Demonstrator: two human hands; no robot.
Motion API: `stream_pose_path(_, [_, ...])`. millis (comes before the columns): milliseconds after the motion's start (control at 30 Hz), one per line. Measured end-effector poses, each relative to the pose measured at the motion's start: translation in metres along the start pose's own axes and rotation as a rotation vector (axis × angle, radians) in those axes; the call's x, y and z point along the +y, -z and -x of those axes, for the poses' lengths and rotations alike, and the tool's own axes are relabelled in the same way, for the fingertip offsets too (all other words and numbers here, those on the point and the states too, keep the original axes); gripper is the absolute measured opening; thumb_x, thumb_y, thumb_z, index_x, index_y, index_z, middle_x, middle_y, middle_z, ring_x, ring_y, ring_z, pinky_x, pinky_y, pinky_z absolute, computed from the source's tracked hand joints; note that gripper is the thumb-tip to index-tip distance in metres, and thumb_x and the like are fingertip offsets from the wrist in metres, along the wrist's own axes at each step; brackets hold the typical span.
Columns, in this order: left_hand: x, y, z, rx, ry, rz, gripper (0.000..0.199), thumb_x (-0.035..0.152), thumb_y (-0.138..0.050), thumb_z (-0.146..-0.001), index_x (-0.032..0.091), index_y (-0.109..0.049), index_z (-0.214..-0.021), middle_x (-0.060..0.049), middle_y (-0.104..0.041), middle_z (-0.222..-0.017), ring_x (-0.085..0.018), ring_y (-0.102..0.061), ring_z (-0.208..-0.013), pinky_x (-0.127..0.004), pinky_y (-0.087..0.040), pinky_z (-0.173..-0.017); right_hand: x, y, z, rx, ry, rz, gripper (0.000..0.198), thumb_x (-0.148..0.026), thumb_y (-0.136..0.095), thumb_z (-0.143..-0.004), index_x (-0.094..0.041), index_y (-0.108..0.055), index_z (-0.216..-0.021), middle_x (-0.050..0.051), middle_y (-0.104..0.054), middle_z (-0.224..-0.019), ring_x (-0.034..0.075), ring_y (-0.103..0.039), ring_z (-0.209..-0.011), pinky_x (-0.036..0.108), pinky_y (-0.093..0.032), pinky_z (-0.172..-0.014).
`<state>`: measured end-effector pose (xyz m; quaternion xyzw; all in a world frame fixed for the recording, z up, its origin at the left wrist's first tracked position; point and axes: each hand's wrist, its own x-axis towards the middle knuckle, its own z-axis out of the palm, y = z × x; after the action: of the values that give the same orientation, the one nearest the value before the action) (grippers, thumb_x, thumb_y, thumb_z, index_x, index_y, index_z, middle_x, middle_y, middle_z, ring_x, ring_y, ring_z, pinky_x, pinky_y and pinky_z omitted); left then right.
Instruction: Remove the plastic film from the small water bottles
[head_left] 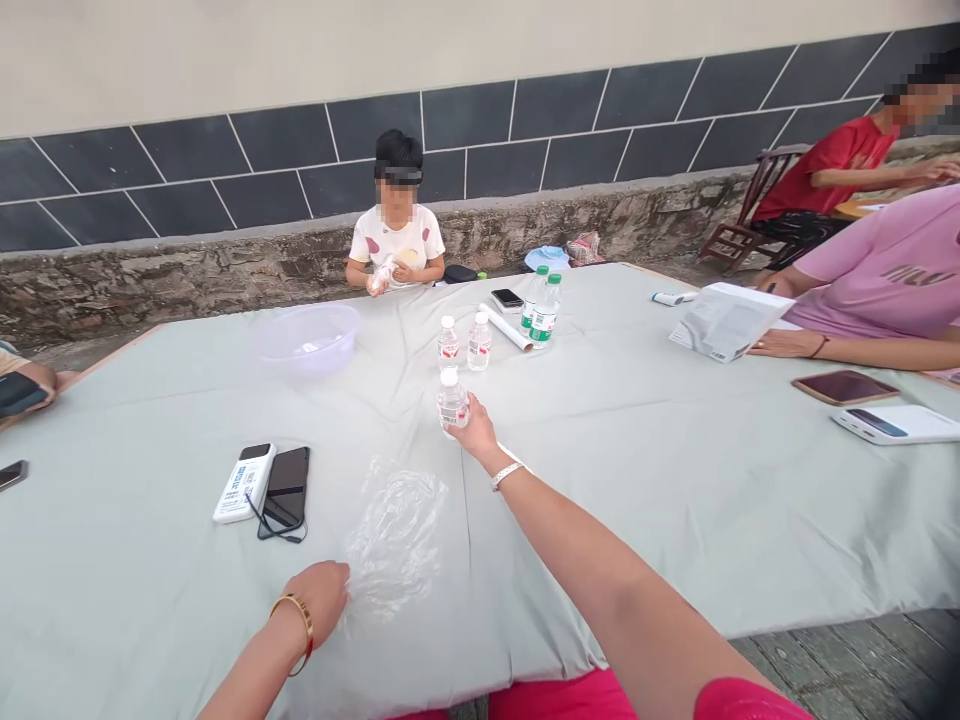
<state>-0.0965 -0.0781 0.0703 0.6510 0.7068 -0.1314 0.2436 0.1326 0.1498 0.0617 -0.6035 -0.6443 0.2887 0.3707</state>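
Observation:
My right hand is wrapped around a small clear water bottle with a white cap and a red-and-white label, upright at the table's middle. Just beyond it stand two matching small bottles, side by side. My left hand, with a gold bracelet on the wrist, is closed at the near left edge of a crumpled clear plastic bag. The bag's edge meets the curled fingers, whose tips are hidden from me.
Left of the bag lie a white power bank and a black phone. A translucent basin, a roll and two green-capped bottles stand farther back. People sit opposite and at the right; one holds a white booklet.

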Motion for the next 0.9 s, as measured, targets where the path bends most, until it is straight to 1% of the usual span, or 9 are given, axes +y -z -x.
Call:
stream_pose_path(133, [0.025,0.011,-0.002,0.009,-0.109,0.043,0.022,0.024,-0.040,-0.077,0.018,-0.055,-0.062,-0.013,-0.064,-0.076,-0.028,-0.061,-0.074,-0.037,-0.041,-0.065,-0.018,0.011,0.063,-0.139,0.126,-0.053,0.024,-0.031,-0.048,-0.083,-0.018,-0.061,-0.098,0.008,-0.061,-0.098,0.017,-0.059,-0.086,0.033,-0.044,-0.082])
stream_pose_path(267, [0.050,0.033,0.006,0.034,-0.298,0.249,0.024,0.030,-0.043,-0.077,0.020,-0.047,-0.056,-0.002,-0.054,-0.060,-0.019,-0.052,-0.059,-0.030,-0.036,-0.058,-0.040,0.010,0.122,-0.776,0.452,-0.359,0.037,-0.046,-0.046,-0.085,-0.024,-0.057,-0.113,0.004,-0.060,-0.110,0.017,-0.054,-0.102,0.029,-0.042,-0.088])
stream_pose_path(367, [0.051,0.052,0.012,0.036,-0.369,0.635,0.025,0.036,-0.047,-0.079,0.019,-0.050,-0.061,0.001,-0.051,-0.059,-0.014,-0.048,-0.057,-0.027,-0.038,-0.058,-0.041,0.007,0.133,-1.032,0.362,-0.431,0.046,-0.054,-0.034,-0.088,-0.022,-0.059,-0.110,0.003,-0.062,-0.103,0.016,-0.055,-0.096,0.028,-0.043,-0.082])
stream_pose_path(467, [0.044,0.062,0.012,0.098,-0.287,1.151,0.029,0.044,-0.056,-0.076,0.017,-0.053,-0.064,0.001,-0.052,-0.060,-0.012,-0.050,-0.059,-0.026,-0.043,-0.062,-0.030,0.003,0.131,-1.157,0.246,-0.399,0.037,-0.051,-0.056,-0.078,-0.018,-0.061,-0.095,-0.001,-0.061,-0.083,0.014,-0.056,-0.077,0.023,-0.044,-0.068])
stream_pose_path(567, [0.042,0.058,0.002,0.231,-0.076,1.621,0.028,0.040,-0.067,-0.068,0.016,-0.054,-0.067,0.000,-0.057,-0.064,-0.012,-0.055,-0.061,-0.030,-0.049,-0.068,-0.025,-0.001,0.136,-1.084,0.200,-0.215,0.022,-0.033,-0.060,-0.077,-0.019,-0.059,-0.094,-0.003,-0.059,-0.076,0.010,-0.053,-0.065,0.020,-0.040,-0.059])
stream_pose_path(667, [0.047,0.047,-0.015,0.394,0.062,1.849,0.026,0.033,-0.071,-0.063,0.015,-0.057,-0.075,-0.006,-0.065,-0.078,-0.017,-0.061,-0.072,-0.034,-0.050,-0.075,-0.035,0.000,0.146,-0.931,0.350,0.153,0.019,-0.025,-0.051,-0.080,-0.018,-0.058,-0.097,0.001,-0.062,-0.077,0.013,-0.054,-0.065,0.024,-0.039,-0.062])
stream_pose_path(733, [0.051,0.040,-0.027,0.558,0.102,1.732,0.025,0.036,-0.066,-0.066,0.016,-0.058,-0.077,-0.007,-0.065,-0.080,-0.019,-0.061,-0.076,-0.034,-0.049,-0.075,-0.047,0.004,0.151,-0.833,0.510,0.423,0.018,-0.023,-0.051,-0.080,-0.015,-0.058,-0.094,0.005,-0.064,-0.077,0.017,-0.056,-0.067,0.029,-0.038,-0.067])
stream_pose_path(800, [0.052,0.033,-0.034,0.702,0.104,1.379,0.025,0.042,-0.058,-0.070,0.017,-0.059,-0.076,-0.005,-0.064,-0.075,-0.019,-0.059,-0.075,-0.032,-0.048,-0.073,-0.057,0.010,0.151,-0.742,0.639,0.553,0.014,-0.019,-0.051,-0.079,-0.014,-0.059,-0.090,0.008,-0.064,-0.076,0.019,-0.057,-0.069,0.033,-0.037,-0.071])
stream_pose_path(900, [0.052,0.026,-0.037,0.641,-0.014,0.931,0.026,0.045,-0.051,-0.073,0.020,-0.056,-0.065,-0.002,-0.058,-0.065,-0.018,-0.054,-0.069,-0.029,-0.045,-0.067,-0.066,0.018,0.140,-0.607,0.694,0.372,0.011,-0.016,-0.052,-0.079,-0.019,-0.060,-0.087,0.005,-0.065,-0.081,0.018,-0.058,-0.076,0.033,-0.036,-0.076])
